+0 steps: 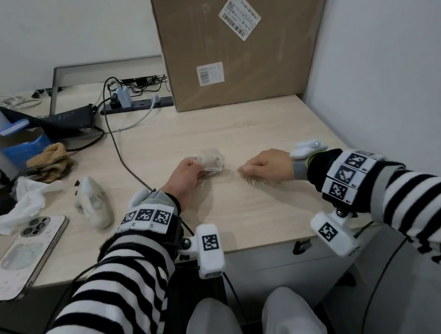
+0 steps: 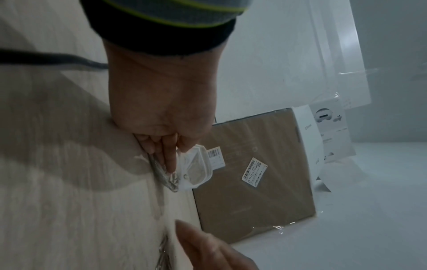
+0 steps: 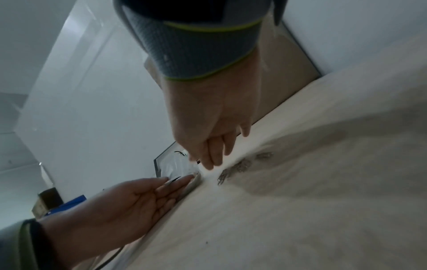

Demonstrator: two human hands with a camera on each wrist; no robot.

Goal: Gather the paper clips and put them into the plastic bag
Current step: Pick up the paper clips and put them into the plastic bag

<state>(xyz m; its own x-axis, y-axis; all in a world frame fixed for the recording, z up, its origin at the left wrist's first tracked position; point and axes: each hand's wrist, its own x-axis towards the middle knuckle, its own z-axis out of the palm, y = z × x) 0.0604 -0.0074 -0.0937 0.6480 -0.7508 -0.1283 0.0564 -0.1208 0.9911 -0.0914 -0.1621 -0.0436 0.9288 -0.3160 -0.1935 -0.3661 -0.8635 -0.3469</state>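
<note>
Plastic bag (image 1: 211, 163): small, clear and crumpled, lying on the table (image 1: 236, 125) in front of the cardboard box (image 1: 238, 35), well apart from it; its long axis runs roughly left to right, with the free end toward the right hand.
Left hand (image 1: 185, 177): at the bag's left end, fingers (image 2: 169, 159) curled round the edge of the plastic and pinching it; the left wrist view shows the bag bunched under those fingertips, with a few clips seen through the film.
Paper clips (image 1: 252, 181): a small loose cluster of silver clips flat on the table, nearer the person than the box, just right of the bag and below the right hand; the right wrist view shows them (image 3: 240, 166) in a short row running diagonally. Which way each clip points is too blurred to tell.
Right hand (image 1: 267, 167): palm down over the clips, fingers bent loosely down toward the table, fingertips close to the cluster; whether they touch or hold a clip cannot be told.
Cable (image 1: 120, 152): dark, running across the table left of the box, passing just beside the left wrist.
Phone (image 1: 23, 257): face down, far left of the box, near the table's front edge.
</note>
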